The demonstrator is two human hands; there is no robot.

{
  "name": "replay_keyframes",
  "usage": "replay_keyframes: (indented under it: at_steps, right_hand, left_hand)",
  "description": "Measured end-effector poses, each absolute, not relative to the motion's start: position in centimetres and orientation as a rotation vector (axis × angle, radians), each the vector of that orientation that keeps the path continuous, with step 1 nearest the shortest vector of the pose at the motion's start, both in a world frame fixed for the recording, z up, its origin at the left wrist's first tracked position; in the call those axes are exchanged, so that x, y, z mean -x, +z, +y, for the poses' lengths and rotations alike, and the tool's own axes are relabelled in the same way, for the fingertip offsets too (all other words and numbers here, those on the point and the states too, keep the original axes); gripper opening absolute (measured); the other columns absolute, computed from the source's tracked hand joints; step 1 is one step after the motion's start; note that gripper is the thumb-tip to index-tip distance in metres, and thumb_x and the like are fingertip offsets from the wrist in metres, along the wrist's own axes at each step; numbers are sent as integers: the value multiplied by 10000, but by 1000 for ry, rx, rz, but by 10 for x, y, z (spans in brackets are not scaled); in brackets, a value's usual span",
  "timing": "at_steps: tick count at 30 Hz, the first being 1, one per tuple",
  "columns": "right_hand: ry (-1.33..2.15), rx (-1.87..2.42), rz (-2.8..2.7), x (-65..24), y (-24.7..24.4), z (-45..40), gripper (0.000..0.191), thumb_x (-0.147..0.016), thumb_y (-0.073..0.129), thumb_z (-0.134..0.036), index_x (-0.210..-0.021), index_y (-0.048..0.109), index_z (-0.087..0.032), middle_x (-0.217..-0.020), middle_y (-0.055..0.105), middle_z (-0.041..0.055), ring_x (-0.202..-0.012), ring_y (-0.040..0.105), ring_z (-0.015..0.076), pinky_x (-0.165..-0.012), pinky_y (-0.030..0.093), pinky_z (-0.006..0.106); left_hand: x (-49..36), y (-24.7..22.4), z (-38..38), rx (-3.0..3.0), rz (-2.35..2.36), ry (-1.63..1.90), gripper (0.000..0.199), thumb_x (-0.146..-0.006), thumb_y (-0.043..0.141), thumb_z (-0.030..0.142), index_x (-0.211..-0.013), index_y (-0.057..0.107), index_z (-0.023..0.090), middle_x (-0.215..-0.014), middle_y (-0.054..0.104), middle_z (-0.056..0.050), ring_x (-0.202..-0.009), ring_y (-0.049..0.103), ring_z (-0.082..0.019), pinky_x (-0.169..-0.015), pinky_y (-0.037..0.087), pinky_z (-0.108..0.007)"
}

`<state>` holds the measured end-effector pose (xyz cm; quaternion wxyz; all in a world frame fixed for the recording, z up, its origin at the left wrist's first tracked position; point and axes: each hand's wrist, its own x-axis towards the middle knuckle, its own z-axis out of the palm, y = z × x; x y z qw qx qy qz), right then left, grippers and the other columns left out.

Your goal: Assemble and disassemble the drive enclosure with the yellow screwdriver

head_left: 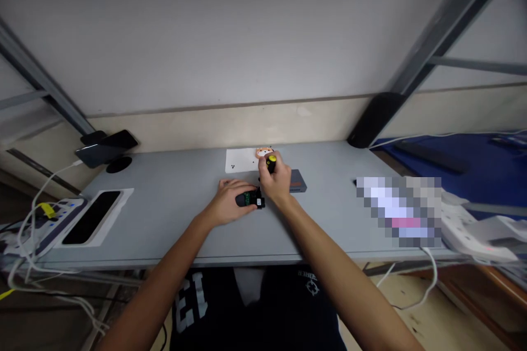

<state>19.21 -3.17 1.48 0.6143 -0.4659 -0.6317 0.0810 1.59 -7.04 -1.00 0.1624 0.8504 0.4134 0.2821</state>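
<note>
Near the middle of the grey desk, my left hand point(226, 204) is closed around a small black device with an exposed green circuit board point(248, 198). My right hand point(278, 182) grips a screwdriver point(271, 162) by its black and yellow handle, held upright just beyond the device's right end. The screwdriver's tip is hidden, so I cannot tell whether it touches the device. Behind both hands lies a white sheet point(240, 159) with several tiny dark pieces point(233, 166) on it. An orange and white animal-face item point(264, 152) sits at the sheet's right. Beside my right hand is a grey box point(298, 181).
On the left, a phone point(94, 218) lies on white paper, near a power strip point(61, 219) with cables. Another phone point(107, 148) leans on a stand. A black cylinder point(375, 119) stands back right; a blurred-out object point(399, 211) and white power strip point(469, 233) lie right.
</note>
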Motion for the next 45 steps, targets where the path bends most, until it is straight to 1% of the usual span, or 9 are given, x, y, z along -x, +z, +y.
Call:
replay_keyframes:
  at_steps: [12, 17, 19, 22, 26, 32, 37, 43, 45]
  right_hand:
    - [332, 1026, -1546, -194, 22, -28, 192, -975, 561, -407, -881, 514, -246, -685, 526, -34, -607, 465, 149, -650, 374, 303]
    - [721, 756, -1444, -186, 30, -28, 202, -990, 554, -417, -890, 506, -248, -814, 625, 0, -737, 603, 161, -717, 478, 318]
    - [905, 660, -1370, -181, 30, -29, 220, -994, 557, -451, -918, 476, -262, -754, 613, -25, -644, 609, 147, -646, 495, 305]
    - [1006, 668, -1342, -176, 27, -32, 263, -981, 585, -500, -938, 452, -276, -602, 491, -85, -453, 484, 115, -481, 402, 262]
    - [1017, 704, -1323, -179, 28, -31, 289, -961, 621, -515, -932, 464, -274, -558, 446, -101, -421, 416, 99, -448, 329, 245]
    - [1289, 528, -1301, -190, 36, -28, 367, -876, 736, -502, -858, 467, -252, -717, 608, -42, -603, 604, 132, -608, 466, 287]
    - [1244, 590, -1293, -189, 35, -27, 381, -865, 732, -564, -890, 493, -268, -581, 430, -97, -444, 338, 86, -462, 299, 243]
    - [1507, 380, -1219, -195, 39, -29, 400, -992, 464, -598, -970, 628, -234, -567, 373, -72, -432, 215, 82, -463, 235, 256]
    - [1562, 374, -1183, -199, 42, -29, 381, -983, 479, -567, -971, 646, -225, -576, 383, -65, -433, 239, 84, -471, 259, 261]
  left_hand:
    - [-17, -11, -70, -2403, 1177, 815, 441, -853, 790, 353, -1271, 659, 297, -1304, 715, -49, -1258, 619, -295, -1123, 321, -531]
    - [-17, -12, -71, -2399, 1182, 818, 431, -850, 794, 349, -1257, 665, 290, -1296, 719, -60, -1253, 623, -303, -1118, 331, -534]
    - [-17, -12, -71, -2398, 1185, 822, 443, -845, 799, 342, -1264, 663, 294, -1286, 724, -59, -1257, 620, -309, -1119, 332, -540]
    - [-17, -13, -71, -2391, 1191, 828, 458, -838, 805, 343, -1272, 662, 307, -1284, 726, -48, -1254, 622, -311, -1124, 326, -550]
    - [-17, -13, -70, -2389, 1182, 836, 447, -839, 805, 344, -1261, 661, 315, -1279, 730, -32, -1226, 642, -295, -1133, 313, -550]
    - [-17, -12, -70, -2378, 1203, 820, 435, -846, 795, 374, -1257, 671, 306, -1306, 719, -44, -1267, 620, -296, -1140, 315, -546]
    - [-17, -12, -70, -2377, 1206, 804, 449, -843, 793, 383, -1267, 671, 304, -1291, 722, -51, -1241, 631, -293, -1135, 322, -544]
    - [-17, -10, -72, -2379, 1202, 804, 419, -863, 786, 361, -1260, 669, 294, -1295, 718, -44, -1249, 623, -289, -1135, 311, -524]
    - [-17, -9, -72, -2376, 1205, 801, 416, -869, 785, 356, -1263, 667, 292, -1309, 714, -50, -1257, 618, -289, -1133, 309, -524]
